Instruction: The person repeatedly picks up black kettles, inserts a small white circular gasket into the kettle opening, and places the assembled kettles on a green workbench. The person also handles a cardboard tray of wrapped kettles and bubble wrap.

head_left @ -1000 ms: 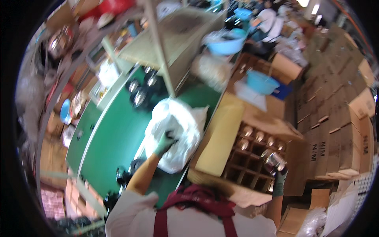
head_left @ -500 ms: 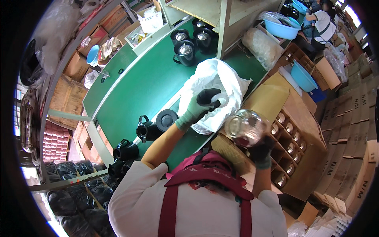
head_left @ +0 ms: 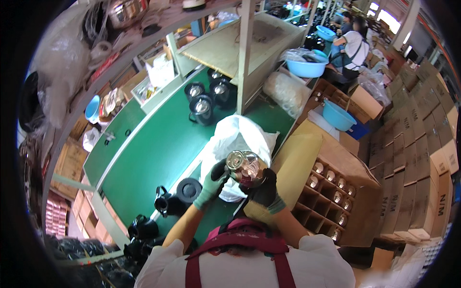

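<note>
A silvered glass vacuum-flask liner [head_left: 249, 169] is tilted in front of me, its round mouth toward the upper left. My gloved right hand [head_left: 265, 193] wraps its lower end. My gloved left hand [head_left: 215, 180] is closed against its side near the mouth; the small white ring it held earlier cannot be made out. Just beyond the liner, a white plastic bag [head_left: 229, 128] stands open on the green bench [head_left: 144, 158]. To the right, an open carton [head_left: 366, 211] with cardboard dividers holds several silvered liners [head_left: 337, 197], some compartments vacant.
Black jugs [head_left: 200, 109] with silvery liners stand at the bench's far end. More black jugs [head_left: 165, 204] lie at the near left. A shelf post [head_left: 246, 57] rises beyond the bag. Stacked cartons [head_left: 403, 182] line the right. Co-workers [head_left: 353, 48] sit far back near blue basins [head_left: 307, 67].
My right hand has brought the liner leftward from beside the carton to over the bag's near edge. My left hand has drawn back from the bag to meet it. The view has tilted up.
</note>
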Demonstrator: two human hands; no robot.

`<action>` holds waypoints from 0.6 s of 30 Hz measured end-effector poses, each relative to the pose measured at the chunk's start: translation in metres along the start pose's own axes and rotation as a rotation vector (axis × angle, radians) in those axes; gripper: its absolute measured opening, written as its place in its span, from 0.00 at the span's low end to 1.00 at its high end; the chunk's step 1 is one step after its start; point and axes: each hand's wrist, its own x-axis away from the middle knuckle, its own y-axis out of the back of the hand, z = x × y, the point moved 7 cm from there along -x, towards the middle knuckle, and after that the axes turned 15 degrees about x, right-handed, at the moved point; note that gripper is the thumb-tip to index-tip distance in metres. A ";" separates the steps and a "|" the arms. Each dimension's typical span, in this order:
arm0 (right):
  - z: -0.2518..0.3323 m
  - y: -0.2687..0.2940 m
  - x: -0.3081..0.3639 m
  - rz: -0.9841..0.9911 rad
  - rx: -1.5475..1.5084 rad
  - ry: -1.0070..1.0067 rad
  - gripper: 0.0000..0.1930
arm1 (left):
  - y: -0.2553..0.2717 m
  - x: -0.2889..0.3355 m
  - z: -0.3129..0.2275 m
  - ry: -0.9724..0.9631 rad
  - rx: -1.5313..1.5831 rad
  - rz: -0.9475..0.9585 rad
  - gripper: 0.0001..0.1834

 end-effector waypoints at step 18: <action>-0.008 0.023 0.002 -0.106 0.125 -0.014 0.39 | 0.007 -0.026 0.039 0.258 -0.165 -0.003 0.27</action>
